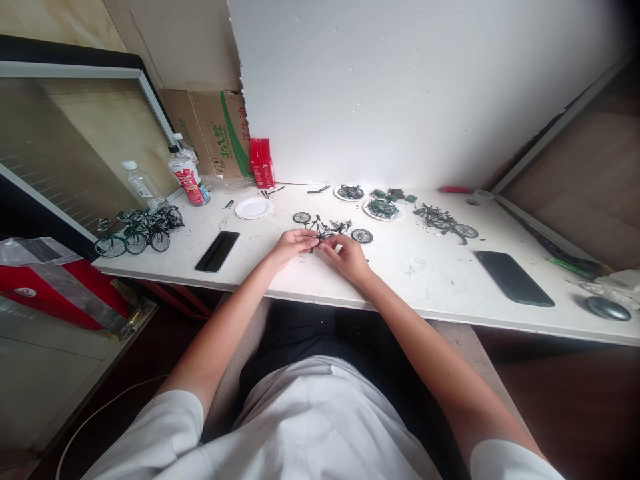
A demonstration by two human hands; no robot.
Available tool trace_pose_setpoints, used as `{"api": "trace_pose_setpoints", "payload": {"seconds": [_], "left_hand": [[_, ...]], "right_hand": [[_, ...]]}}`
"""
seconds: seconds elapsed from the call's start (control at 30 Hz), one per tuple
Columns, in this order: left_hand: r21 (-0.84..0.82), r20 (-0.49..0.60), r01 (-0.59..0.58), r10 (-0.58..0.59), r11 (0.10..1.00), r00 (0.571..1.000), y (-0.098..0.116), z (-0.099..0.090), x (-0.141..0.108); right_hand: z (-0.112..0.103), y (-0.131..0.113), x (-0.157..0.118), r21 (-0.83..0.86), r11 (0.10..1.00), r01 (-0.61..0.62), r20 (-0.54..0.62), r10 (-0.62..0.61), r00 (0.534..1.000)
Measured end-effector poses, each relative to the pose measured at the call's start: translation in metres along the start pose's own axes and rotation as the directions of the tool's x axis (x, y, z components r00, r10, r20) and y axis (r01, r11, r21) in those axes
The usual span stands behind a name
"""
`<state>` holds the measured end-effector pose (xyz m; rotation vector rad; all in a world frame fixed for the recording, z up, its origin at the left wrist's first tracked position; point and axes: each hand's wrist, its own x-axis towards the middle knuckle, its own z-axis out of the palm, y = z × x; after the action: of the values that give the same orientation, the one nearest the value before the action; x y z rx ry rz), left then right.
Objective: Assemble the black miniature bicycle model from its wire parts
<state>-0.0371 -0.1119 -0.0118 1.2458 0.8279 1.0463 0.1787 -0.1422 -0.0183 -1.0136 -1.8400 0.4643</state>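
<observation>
Near the table's front edge, my left hand and my right hand meet around a small black model bicycle frame. The fingers of both are pinched on it and hide its lower part. A small spoked wheel shows at the frame's far left end, just past my left fingertips; whether it is joined on, I cannot tell. Beyond my right hand lie dark small parts, and to its right a spoked wheel rests on the table.
Several model bicycles stand at the left. Plates of small parts and a heap of black frames lie at back right. Also around are an empty plate, a phone, a dark flat slab, bottles and a red box.
</observation>
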Motion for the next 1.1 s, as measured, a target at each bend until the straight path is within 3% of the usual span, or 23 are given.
{"api": "trace_pose_setpoints", "payload": {"seconds": [0.37,1.1], "left_hand": [[0.022,0.008,-0.006,0.006,1.0,1.0,-0.003,-0.0018,0.0018],[0.041,-0.001,0.019,-0.019,0.999,1.0,-0.007,-0.0028,0.0034]], "right_hand": [[-0.0011,-0.0001,-0.0007,0.025,0.999,-0.048,0.017,0.048,0.999],[-0.0002,0.0037,-0.0015,0.003,0.999,0.045,-0.056,-0.045,0.997]]}}
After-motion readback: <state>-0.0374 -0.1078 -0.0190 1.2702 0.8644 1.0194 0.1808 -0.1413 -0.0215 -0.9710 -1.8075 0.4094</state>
